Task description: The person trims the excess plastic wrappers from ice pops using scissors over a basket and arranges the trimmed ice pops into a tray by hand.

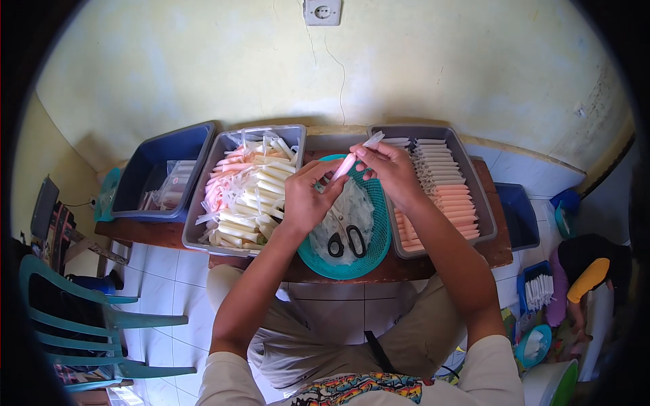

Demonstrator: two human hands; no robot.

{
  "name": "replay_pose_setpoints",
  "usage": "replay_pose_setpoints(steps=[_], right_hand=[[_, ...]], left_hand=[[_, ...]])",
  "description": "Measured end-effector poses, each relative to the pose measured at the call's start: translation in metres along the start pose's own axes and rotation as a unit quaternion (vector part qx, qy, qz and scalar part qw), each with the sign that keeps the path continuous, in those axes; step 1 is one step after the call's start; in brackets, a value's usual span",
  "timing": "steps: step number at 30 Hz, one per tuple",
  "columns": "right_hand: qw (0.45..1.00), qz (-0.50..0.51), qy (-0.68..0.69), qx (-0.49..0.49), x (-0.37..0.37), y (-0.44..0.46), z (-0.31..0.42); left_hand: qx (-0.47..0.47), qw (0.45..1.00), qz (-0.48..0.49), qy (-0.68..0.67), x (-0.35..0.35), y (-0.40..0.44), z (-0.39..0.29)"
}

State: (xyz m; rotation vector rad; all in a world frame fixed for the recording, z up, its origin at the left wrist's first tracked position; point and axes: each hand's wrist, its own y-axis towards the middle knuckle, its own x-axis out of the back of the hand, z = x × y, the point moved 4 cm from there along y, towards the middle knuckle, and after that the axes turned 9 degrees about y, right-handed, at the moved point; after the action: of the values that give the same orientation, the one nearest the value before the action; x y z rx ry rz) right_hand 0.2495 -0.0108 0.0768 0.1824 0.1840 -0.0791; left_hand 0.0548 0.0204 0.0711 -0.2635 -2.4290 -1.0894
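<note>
Above a green plastic basket point(383, 252), my left hand point(309, 193) closes its fingers round the lower part of a pink ice pop point(344, 166) in a clear plastic sleeve. My right hand point(391, 173) pinches the upper end, where loose clear film sticks up past the fingers. Inside the basket, black-handled scissors point(357, 241) lie on crumpled clear plastic point(355, 203). On the left, a grey tray point(192, 227) holds a loose heap of pink and pale yellow ice pops point(254, 186). Neat rows of white and pink ones point(452, 196) fill the right grey tray point(489, 215).
A dark blue tray point(122, 193) with plastic packets stands at the wooden table's left end. A green chair point(74, 325) is at lower left. At right, another person point(596, 267) bends near a blue crate point(525, 298) of white sticks on the floor.
</note>
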Motion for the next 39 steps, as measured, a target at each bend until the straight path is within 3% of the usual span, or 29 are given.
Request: replay_pose_setpoints(steps=[8, 26, 35, 39], right_hand=[[0.996, -0.018, 0.026, -0.081, 0.013, 0.001, -0.029], [0.993, -0.055, 0.07, -0.076, 0.024, 0.015, -0.044], [0.994, -0.056, 0.02, -0.095, 0.02, 0.006, -0.045], [0.995, -0.012, -0.001, -0.1, 0.014, -0.003, -0.063]], left_hand=[[0.006, 0.998, 0.055, 0.022, 0.01, -0.014, 0.005], [0.081, 0.986, 0.141, 0.036, 0.011, -0.007, 0.028], [0.104, 0.985, 0.131, 0.043, 0.009, -0.013, 0.039], [0.106, 0.987, 0.107, 0.052, 0.012, -0.013, 0.04]])
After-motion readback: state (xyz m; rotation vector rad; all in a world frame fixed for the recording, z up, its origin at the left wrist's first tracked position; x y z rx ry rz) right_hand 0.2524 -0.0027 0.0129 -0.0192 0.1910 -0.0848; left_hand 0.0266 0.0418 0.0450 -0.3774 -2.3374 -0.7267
